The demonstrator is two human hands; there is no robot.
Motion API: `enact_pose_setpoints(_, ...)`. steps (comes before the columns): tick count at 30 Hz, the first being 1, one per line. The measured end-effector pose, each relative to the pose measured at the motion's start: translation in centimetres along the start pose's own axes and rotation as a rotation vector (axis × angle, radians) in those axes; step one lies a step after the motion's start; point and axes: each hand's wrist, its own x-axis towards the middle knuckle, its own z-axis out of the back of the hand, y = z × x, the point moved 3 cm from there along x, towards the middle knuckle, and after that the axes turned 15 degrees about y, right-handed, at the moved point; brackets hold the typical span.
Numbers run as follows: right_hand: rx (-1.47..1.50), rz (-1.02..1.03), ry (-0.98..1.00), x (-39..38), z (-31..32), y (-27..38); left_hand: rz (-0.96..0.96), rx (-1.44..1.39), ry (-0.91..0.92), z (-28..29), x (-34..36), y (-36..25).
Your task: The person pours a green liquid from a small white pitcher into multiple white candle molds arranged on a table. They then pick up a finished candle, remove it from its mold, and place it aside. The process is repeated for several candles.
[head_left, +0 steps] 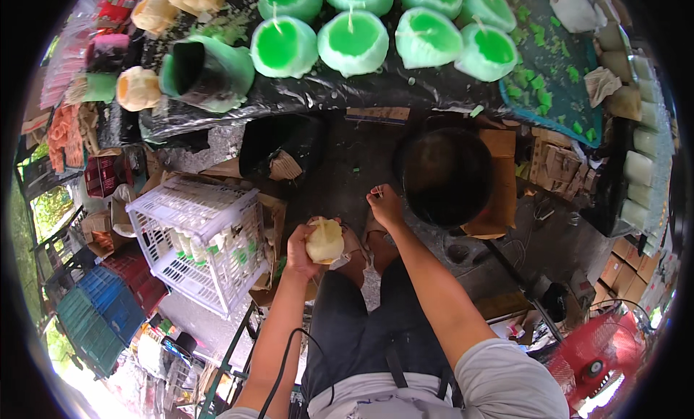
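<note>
My left hand (298,250) is wrapped round a pale yellow, rounded wax candle (325,242) with a ridged top, held above my lap. To the right and a little farther off, my right hand (385,204) is closed in a pinch; something thin and pale shows at the fingertips, too small to name. On the bench beyond stand several green candles (353,43) with pale shells and upright wicks. Similar cream-coloured candles (138,88) sit at the far left, beside a dark-mouthed green container (208,74).
A white plastic crate (204,238) stands at the left, holding pale and green pieces. A large black bucket (447,176) is at the right by a cardboard box (497,182). The bench's black cover (318,94) carries green scraps (538,83). A red fan (596,357) stands at lower right.
</note>
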Motion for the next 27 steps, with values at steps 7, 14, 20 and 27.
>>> enact_pose_setpoints(7, -0.294, 0.051, -0.058, 14.1, -7.6, -10.9, -0.015, -0.106, 0.041, 11.7, 10.9, 5.9)
enact_pose_setpoints(14, -0.659, 0.043, 0.165, 25.7, -13.5, -18.2, -0.125, 0.094, -0.034, 16.5, 18.1, 8.3)
enact_pose_setpoints(20, -0.738, 0.155, 0.21, 30.8, -14.0, -21.4, -0.139, 0.111, 0.037, 15.3, 18.7, 6.9)
enact_pose_setpoints(27, -0.448, 0.176, 0.12, 25.5, -12.2, -16.5, -0.136, 0.021, 0.027, 16.4, 20.2, 7.4)
